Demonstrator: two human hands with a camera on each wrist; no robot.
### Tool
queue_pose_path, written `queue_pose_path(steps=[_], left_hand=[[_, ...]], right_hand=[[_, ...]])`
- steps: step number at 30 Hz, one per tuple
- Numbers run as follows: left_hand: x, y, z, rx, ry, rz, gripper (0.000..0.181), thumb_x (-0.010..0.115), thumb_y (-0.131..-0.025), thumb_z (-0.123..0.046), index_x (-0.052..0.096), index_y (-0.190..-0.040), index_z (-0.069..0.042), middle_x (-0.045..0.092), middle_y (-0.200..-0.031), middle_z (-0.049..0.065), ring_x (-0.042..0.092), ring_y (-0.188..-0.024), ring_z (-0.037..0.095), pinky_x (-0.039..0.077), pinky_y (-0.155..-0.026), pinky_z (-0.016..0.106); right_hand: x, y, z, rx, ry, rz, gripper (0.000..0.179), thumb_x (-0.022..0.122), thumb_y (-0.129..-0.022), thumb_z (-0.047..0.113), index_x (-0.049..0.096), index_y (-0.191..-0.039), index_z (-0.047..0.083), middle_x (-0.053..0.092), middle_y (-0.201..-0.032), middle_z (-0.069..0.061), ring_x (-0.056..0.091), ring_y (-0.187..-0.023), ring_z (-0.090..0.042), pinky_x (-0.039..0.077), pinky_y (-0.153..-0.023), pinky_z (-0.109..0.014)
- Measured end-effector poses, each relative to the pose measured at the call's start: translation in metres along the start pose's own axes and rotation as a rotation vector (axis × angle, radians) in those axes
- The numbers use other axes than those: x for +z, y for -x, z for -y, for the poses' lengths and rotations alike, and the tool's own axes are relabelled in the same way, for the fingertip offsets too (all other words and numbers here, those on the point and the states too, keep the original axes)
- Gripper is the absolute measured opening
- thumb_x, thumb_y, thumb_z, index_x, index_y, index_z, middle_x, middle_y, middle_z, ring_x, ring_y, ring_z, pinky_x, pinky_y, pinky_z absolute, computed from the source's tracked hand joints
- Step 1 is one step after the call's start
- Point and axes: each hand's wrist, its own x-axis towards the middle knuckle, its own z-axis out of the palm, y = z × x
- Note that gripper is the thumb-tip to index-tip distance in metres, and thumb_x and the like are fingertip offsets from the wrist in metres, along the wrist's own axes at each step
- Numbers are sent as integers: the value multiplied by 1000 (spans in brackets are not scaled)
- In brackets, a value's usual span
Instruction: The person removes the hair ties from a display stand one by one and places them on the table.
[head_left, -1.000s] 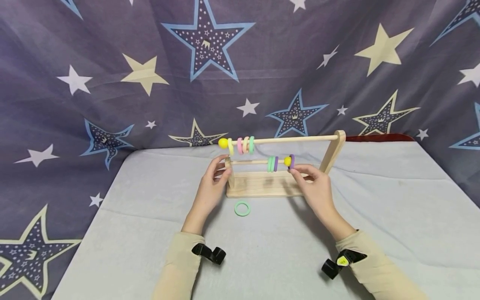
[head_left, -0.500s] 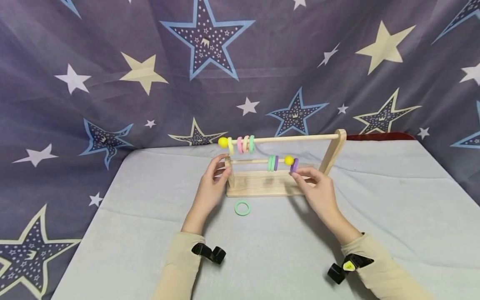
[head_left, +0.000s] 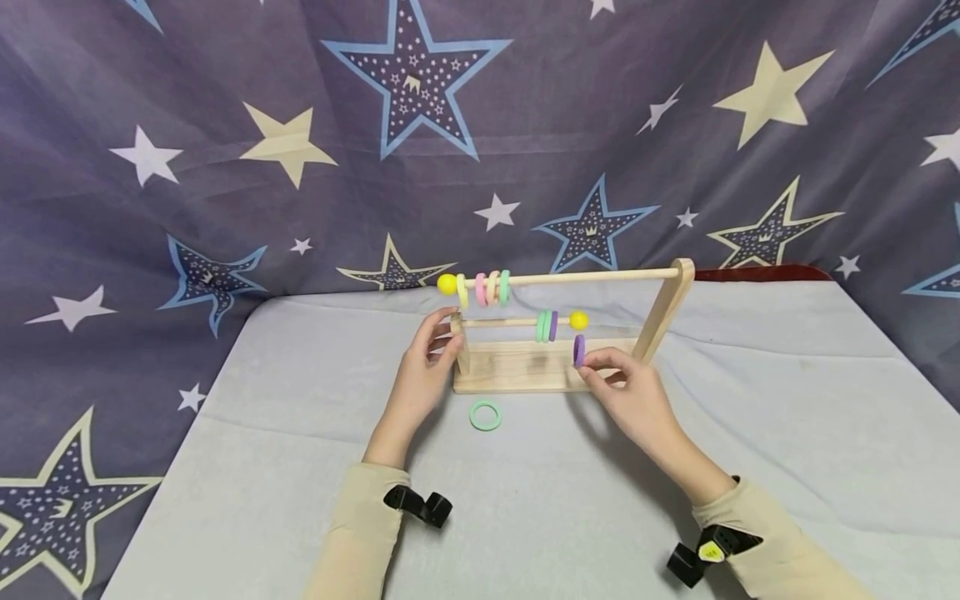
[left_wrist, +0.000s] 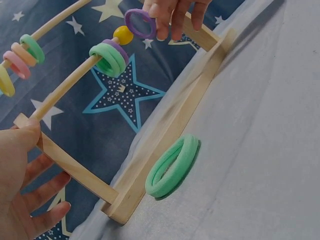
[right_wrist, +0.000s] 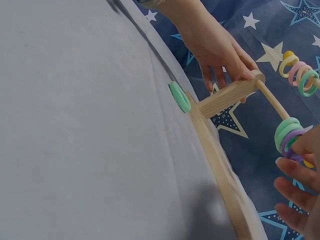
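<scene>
My right hand [head_left: 633,392] pinches a purple ring [head_left: 579,351] between thumb and fingers. The ring is off the lower rod, just below the yellow ball [head_left: 578,320] at that rod's free end. Two green rings and another purple ring [left_wrist: 119,49] hang on the lower rod near the ball. With thumb and fingers, my left hand [head_left: 425,375] holds the short left post [left_wrist: 75,167] of the wooden stand [head_left: 517,371]. Higher up, the upper rod carries yellow, pink, peach and green rings [head_left: 505,287] beside its own yellow ball [head_left: 447,284].
A loose green ring [head_left: 485,416] lies on the pale cloth-covered table [head_left: 525,508] in front of the stand. The tall right post [head_left: 663,310] rises beyond my right hand. A dark star-patterned curtain [head_left: 465,192] hangs behind the table.
My right hand has drawn the purple ring off the yellow ball at the lower rod's end, then lowered it toward me. My left hand has stayed on the post.
</scene>
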Motion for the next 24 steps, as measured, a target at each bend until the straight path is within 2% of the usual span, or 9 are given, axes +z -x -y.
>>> queue_pose_path(steps=[4,9,24], left_hand=[[0,0,1,1,-12,2,41,58,-101,-22,49,-142,-21,59,-127,14,60,-117,26,48,-94,42],[-1,1,1,11,-29,1,41,58,-102,-24,49,-142,-22,59,-128,13,59,-117,25,48,-94,42],[-1,1,3,14,-20,0,41,58,-102,-25,49,-142,-22,60,-128,12,59,-117,24,48,-94,42]], right_hand=[[1,2,1,-12,44,49,7,73,-89,3,73,-96,5,73,-93,-5,64,-87,-12,53,-74,-33],[3,4,1,-28,48,98,7,71,-89,2,73,-96,5,73,-92,-4,65,-86,-15,54,-75,-38],[14,5,4,-107,139,265,7,73,-89,8,72,-93,14,72,-91,4,65,-83,-13,55,-75,-36]])
